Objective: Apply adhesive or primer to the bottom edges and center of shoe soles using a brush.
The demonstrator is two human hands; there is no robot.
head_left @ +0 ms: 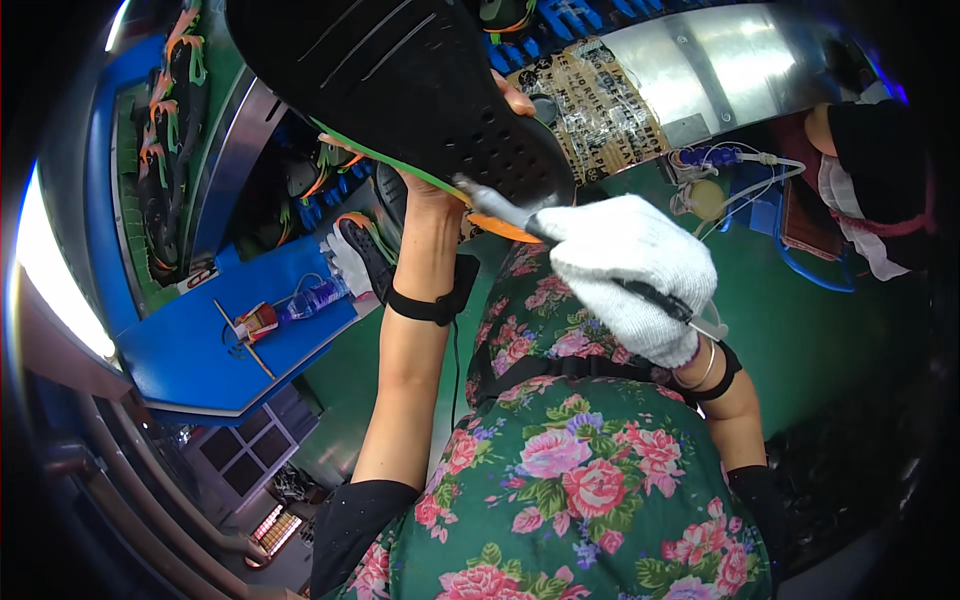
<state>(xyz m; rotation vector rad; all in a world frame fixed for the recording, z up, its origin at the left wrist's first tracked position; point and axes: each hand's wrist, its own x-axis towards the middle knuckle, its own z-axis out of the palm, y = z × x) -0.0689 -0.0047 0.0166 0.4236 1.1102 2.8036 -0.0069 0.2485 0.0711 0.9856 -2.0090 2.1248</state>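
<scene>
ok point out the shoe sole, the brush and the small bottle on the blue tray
shoe sole [400, 70], head view, on its black underside
brush [497, 206], head view, on the grey shaft just ahead of the gloved right hand [628, 270]
small bottle [312, 297], head view, on its clear body

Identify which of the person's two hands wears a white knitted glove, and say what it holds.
The right hand wears the white knitted glove and grips a slim tool against the black shoe sole. The left hand is bare and holds up that sole.

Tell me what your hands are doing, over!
Left hand bare, holding up black shoe sole. Right hand gloved, gripping brush against the sole's edge. Nothing between them.
</scene>
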